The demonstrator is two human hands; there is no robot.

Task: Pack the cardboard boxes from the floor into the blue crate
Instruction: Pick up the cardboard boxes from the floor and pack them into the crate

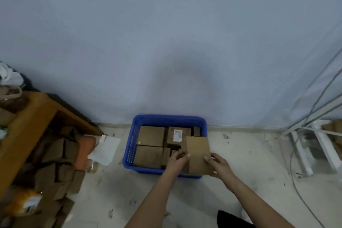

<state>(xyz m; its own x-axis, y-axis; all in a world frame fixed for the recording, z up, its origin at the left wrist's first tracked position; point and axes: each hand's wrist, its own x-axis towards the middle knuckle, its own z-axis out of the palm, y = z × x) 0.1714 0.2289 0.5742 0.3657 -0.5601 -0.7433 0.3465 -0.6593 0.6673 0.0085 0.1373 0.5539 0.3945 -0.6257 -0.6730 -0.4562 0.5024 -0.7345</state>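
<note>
1. The left hand (178, 159) and the right hand (215, 162) grip one cardboard box (198, 153) between them, fingers curled on its left and right edges; it is held tilted over the near right corner of the blue crate (129, 146), not yet set down.
2. The crate already holds several packed boxes (150, 136), one with a white label (177, 134); the free gap at the right looks narrow, so the held box could jam on a neighbour or on the rim if lowered askew.
3. With a grip only at the edges, the box might slip or twist as one hand lets go; I judge that a flat, two-handed lowering is safer.
4. Fingers could be pinched between the box and the crate wall as it goes in.
5. More cardboard boxes (55, 168) lie heaped on the floor (114, 196) at the left, beside a wooden surface (27, 122), so the task is unfinished.
6. The floor is pale and scuffed; a plain bluish wall (166, 33) stands just behind the crate; cables (296, 181) trail at the right near white frame parts (303, 153), a tripping risk when reaching.
</note>
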